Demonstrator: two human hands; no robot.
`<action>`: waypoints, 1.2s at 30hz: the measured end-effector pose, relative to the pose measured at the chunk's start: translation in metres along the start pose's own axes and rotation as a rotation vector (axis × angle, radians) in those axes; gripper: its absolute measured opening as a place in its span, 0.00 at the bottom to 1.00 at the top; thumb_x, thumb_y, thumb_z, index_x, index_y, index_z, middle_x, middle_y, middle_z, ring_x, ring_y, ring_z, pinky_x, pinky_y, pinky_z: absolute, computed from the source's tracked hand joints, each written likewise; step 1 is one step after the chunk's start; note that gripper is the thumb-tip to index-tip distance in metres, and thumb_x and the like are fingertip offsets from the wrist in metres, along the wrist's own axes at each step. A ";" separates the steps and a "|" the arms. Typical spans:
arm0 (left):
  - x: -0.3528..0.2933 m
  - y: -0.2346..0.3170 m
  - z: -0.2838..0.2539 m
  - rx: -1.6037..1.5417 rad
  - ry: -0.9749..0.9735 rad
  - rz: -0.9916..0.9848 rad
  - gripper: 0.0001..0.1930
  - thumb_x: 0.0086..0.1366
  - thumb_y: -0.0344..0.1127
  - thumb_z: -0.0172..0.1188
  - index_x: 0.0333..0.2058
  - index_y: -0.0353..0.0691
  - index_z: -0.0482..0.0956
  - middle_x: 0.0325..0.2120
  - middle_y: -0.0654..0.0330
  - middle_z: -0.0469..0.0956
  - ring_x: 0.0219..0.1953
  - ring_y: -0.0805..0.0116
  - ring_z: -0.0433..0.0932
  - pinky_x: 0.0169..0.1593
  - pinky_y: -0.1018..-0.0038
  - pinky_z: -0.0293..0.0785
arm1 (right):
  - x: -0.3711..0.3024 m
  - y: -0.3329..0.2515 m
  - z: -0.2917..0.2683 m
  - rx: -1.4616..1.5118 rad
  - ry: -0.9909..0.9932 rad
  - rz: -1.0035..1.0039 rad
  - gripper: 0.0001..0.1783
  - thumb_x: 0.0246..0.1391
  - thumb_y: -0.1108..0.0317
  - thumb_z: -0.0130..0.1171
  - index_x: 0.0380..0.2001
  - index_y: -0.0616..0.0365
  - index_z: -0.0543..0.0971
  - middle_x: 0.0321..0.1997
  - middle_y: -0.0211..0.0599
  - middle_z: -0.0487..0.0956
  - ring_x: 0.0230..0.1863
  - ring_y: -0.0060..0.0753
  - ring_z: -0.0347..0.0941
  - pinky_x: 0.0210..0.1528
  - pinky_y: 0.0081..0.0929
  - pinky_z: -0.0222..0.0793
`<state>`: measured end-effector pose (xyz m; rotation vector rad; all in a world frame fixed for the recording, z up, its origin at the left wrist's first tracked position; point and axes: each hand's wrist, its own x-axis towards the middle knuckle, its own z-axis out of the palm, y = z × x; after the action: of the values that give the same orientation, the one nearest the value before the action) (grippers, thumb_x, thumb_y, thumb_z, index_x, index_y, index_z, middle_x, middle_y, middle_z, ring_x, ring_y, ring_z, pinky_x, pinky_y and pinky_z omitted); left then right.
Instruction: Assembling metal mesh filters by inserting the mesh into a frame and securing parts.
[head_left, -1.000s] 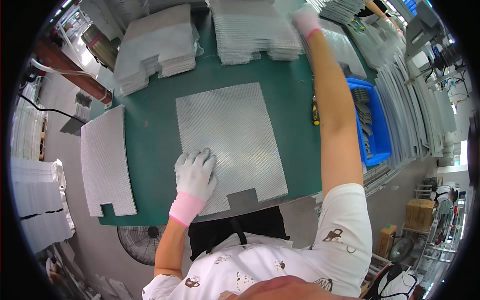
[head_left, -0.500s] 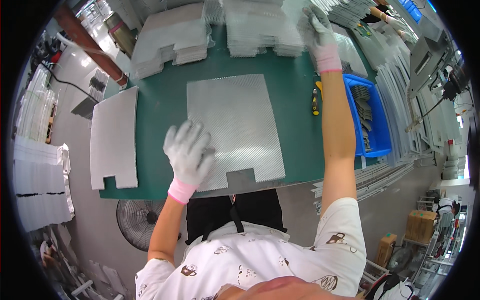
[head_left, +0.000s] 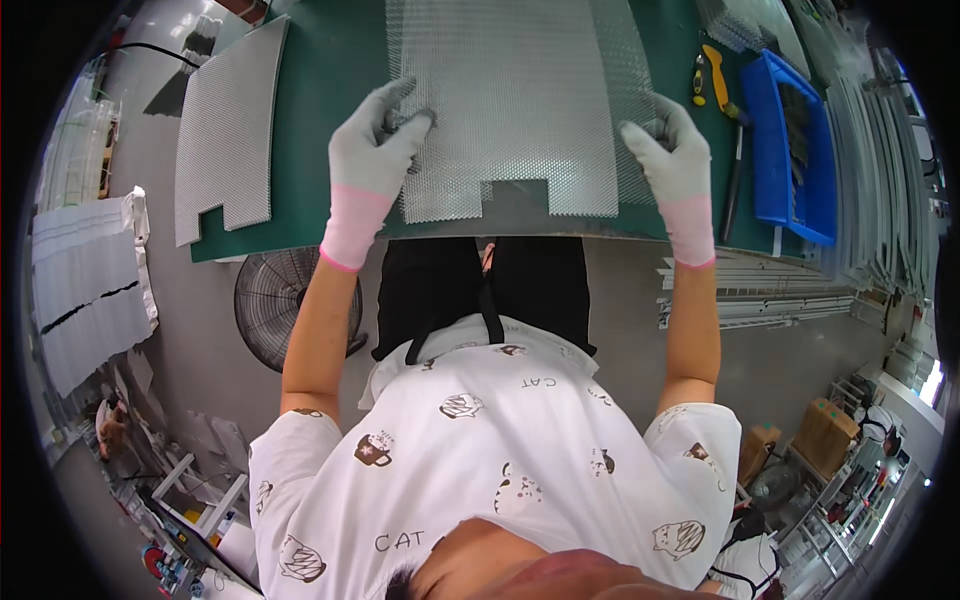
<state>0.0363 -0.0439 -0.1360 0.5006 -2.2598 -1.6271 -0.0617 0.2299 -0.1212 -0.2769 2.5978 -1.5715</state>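
A silver mesh sheet point(head_left: 520, 130) with a notch in its near edge lies on the green table in front of me. Over it is a second, see-through mesh sheet point(head_left: 628, 95), which reaches further to the right. My right hand point(head_left: 672, 150), in a white glove with a pink cuff, pinches this upper sheet's right edge between thumb and fingers. At the left edge of the sheets my left hand point(head_left: 375, 145), gloved alike, has its thumb and fingers closed round the mesh. Some fingertips are hidden or blurred by the mesh.
Another notched mesh sheet point(head_left: 235, 130) lies at the table's left edge. To the right are a yellow-and-black cutter point(head_left: 698, 80), a yellow-handled tool point(head_left: 718, 75), a dark rod point(head_left: 735, 180) and a blue bin point(head_left: 775, 150) holding grey pieces. A fan point(head_left: 290, 305) stands below the table.
My right hand has come back from the far right stacks to the near right, with a mesh sheet. My left hand has closed on the mesh edge. The view has tilted toward me.
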 end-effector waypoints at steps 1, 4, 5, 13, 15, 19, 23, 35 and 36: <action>-0.004 0.001 0.005 0.057 -0.033 -0.034 0.24 0.58 0.32 0.64 0.54 0.34 0.73 0.20 0.69 0.68 0.21 0.86 0.66 0.25 0.87 0.65 | -0.005 0.012 -0.001 -0.038 0.000 0.033 0.32 0.48 0.64 0.65 0.54 0.71 0.70 0.28 0.33 0.76 0.26 0.17 0.68 0.30 0.16 0.67; -0.011 -0.007 0.012 0.124 -0.055 -0.104 0.25 0.58 0.33 0.64 0.55 0.35 0.72 0.21 0.67 0.70 0.21 0.85 0.66 0.26 0.86 0.66 | -0.014 0.035 0.007 -0.077 0.028 0.000 0.33 0.48 0.63 0.64 0.54 0.71 0.70 0.29 0.36 0.76 0.28 0.19 0.69 0.34 0.19 0.68; -0.011 -0.010 0.013 0.127 -0.056 -0.104 0.25 0.58 0.33 0.64 0.55 0.35 0.72 0.21 0.67 0.70 0.21 0.85 0.66 0.26 0.86 0.66 | -0.015 0.037 0.007 -0.085 0.003 0.054 0.33 0.48 0.62 0.63 0.55 0.71 0.70 0.31 0.39 0.76 0.31 0.22 0.70 0.37 0.21 0.69; -0.011 -0.018 0.007 0.194 -0.082 -0.148 0.26 0.58 0.34 0.63 0.55 0.35 0.71 0.28 0.59 0.78 0.26 0.79 0.71 0.34 0.81 0.72 | -0.017 0.037 0.020 -0.126 0.004 0.045 0.32 0.47 0.61 0.63 0.54 0.69 0.70 0.34 0.47 0.78 0.33 0.31 0.75 0.40 0.26 0.71; -0.011 -0.025 0.007 0.201 -0.069 -0.107 0.26 0.58 0.35 0.63 0.55 0.35 0.72 0.28 0.58 0.78 0.26 0.79 0.71 0.34 0.81 0.72 | -0.017 0.036 0.020 -0.138 -0.009 0.047 0.32 0.47 0.61 0.63 0.54 0.69 0.70 0.35 0.49 0.79 0.34 0.33 0.76 0.41 0.27 0.72; -0.011 -0.035 0.011 0.290 -0.028 0.045 0.26 0.57 0.35 0.63 0.55 0.36 0.72 0.29 0.56 0.79 0.25 0.78 0.72 0.34 0.80 0.72 | -0.016 0.044 0.026 -0.175 -0.003 0.012 0.31 0.48 0.62 0.62 0.53 0.68 0.71 0.46 0.58 0.78 0.47 0.49 0.77 0.50 0.35 0.72; -0.013 -0.032 0.012 0.294 -0.045 -0.051 0.27 0.57 0.35 0.64 0.55 0.35 0.71 0.31 0.53 0.81 0.24 0.76 0.74 0.35 0.79 0.72 | -0.019 0.044 0.029 -0.248 -0.001 -0.032 0.31 0.49 0.61 0.62 0.54 0.67 0.70 0.47 0.59 0.77 0.49 0.53 0.75 0.52 0.36 0.70; 0.016 -0.004 0.016 1.244 -0.061 0.427 0.28 0.52 0.40 0.64 0.54 0.49 0.72 0.53 0.54 0.69 0.56 0.54 0.68 0.56 0.62 0.64 | 0.008 -0.003 0.026 -1.097 -0.293 -0.039 0.26 0.46 0.54 0.64 0.48 0.52 0.76 0.48 0.42 0.71 0.53 0.46 0.66 0.48 0.39 0.70; 0.020 0.002 0.017 1.206 -0.204 0.586 0.24 0.51 0.36 0.62 0.50 0.50 0.76 0.53 0.57 0.70 0.56 0.55 0.67 0.57 0.62 0.61 | 0.014 -0.007 0.020 -1.107 -0.274 -0.056 0.26 0.46 0.54 0.64 0.48 0.52 0.76 0.48 0.42 0.71 0.53 0.46 0.66 0.48 0.39 0.70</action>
<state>0.0107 -0.0378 -0.1387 -0.1321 -2.9315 0.0696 -0.0711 0.2066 -0.1247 -0.5653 2.9100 0.0697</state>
